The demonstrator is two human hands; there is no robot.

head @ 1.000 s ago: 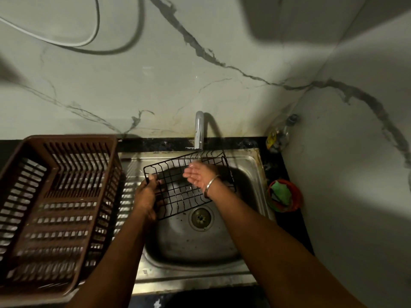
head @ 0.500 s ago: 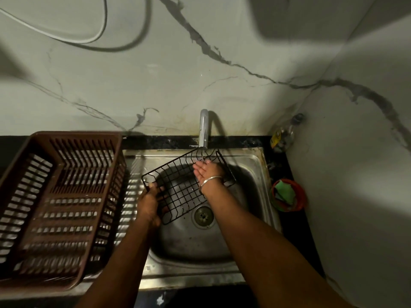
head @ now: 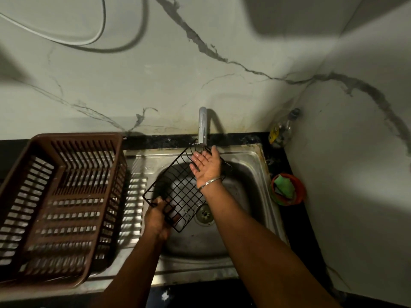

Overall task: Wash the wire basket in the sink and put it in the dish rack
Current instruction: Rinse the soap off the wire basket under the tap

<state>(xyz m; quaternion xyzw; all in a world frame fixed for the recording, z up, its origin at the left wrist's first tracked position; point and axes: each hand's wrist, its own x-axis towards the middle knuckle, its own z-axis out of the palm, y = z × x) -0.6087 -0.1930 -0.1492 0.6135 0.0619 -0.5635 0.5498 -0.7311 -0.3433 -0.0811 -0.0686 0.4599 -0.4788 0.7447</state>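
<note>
While the left hand [head: 156, 218] clasps the wire basket [head: 181, 190], right hand [head: 208, 168] fingers [head: 196, 160] lie straight; bottle label [head: 273, 132] unreadable.

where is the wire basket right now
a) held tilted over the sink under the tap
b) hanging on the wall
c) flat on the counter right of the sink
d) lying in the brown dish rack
a: the left hand grips the near corner of the wire basket, which slants over the sink with its far edge under the tap, while the right hand lies open, palm up, on it; the dish rack holds nothing.
</note>
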